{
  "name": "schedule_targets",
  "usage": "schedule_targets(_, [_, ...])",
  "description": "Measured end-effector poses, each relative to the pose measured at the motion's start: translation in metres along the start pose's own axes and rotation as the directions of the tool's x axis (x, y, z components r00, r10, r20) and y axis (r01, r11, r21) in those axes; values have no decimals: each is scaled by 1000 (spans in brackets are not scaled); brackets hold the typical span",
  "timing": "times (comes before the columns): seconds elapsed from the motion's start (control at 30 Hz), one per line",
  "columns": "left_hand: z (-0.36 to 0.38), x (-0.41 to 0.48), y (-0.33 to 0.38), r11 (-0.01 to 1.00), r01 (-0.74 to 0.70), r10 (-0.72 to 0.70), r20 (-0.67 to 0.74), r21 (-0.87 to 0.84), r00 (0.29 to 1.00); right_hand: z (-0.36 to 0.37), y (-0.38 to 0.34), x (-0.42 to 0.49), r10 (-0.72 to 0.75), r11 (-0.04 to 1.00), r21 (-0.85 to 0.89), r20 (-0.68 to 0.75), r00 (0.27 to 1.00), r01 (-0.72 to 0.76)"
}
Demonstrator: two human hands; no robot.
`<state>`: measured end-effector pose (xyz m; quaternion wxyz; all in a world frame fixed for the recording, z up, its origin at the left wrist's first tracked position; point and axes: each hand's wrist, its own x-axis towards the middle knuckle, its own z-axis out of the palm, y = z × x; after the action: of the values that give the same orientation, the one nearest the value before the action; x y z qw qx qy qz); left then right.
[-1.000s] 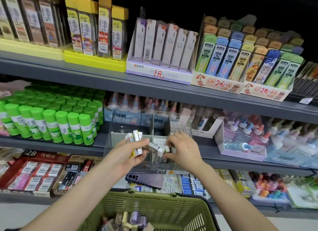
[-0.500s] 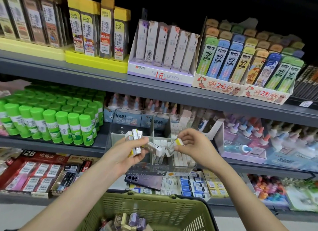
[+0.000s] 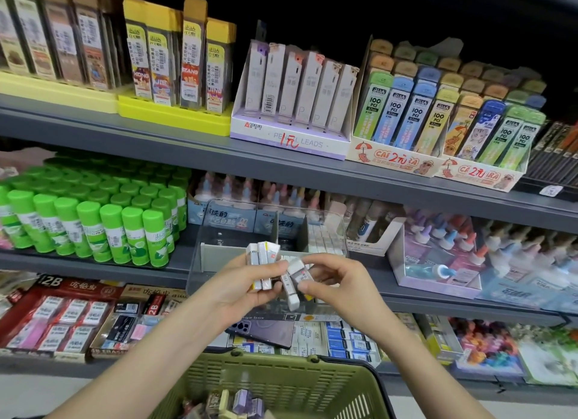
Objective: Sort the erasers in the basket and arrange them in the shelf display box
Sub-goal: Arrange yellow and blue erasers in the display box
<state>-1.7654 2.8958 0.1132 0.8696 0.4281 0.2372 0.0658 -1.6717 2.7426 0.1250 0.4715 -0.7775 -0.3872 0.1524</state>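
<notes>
My left hand (image 3: 247, 289) grips several erasers (image 3: 263, 264) upright; my right hand (image 3: 339, 282), just beside it, pinches another eraser (image 3: 296, 268), possibly two, in front of the display box (image 3: 205, 259).

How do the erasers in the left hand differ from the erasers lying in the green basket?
The left hand grips the held erasers upright, side by side in a tidy bunch; the basket erasers lie loose in a jumble. The held erasers look mostly white with some yellow ends; the basket erasers mix purple and cream. Both are small sleeved blocks.
</notes>
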Motion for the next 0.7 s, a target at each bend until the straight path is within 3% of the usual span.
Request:
schedule_targets(0.1, [3,1,-2,1000,4,-4,-11,-13,1000,3,1,2,-51,987,-149,20,999,53])
schedule_targets(0.27, [2,2,2,999,-21,20,-39,-25,999,-10,3,6,4,986,-167,-65,998,-15])
schedule_targets(0.4, [-6,4,9,998,-52,49,-87,-32,995,-20,8,13,-6,922,-386,-117,993,-40])
schedule_targets(0.57, [-13,8,15,996,-85,80,-106,-41,991,-16,6,23,42,958,-279,-103,994,-69])
schedule_targets(0.7, [-14,10,16,994,-89,81,-126,-60,989,-10,10,31,28,905,-424,-38,999,-42])
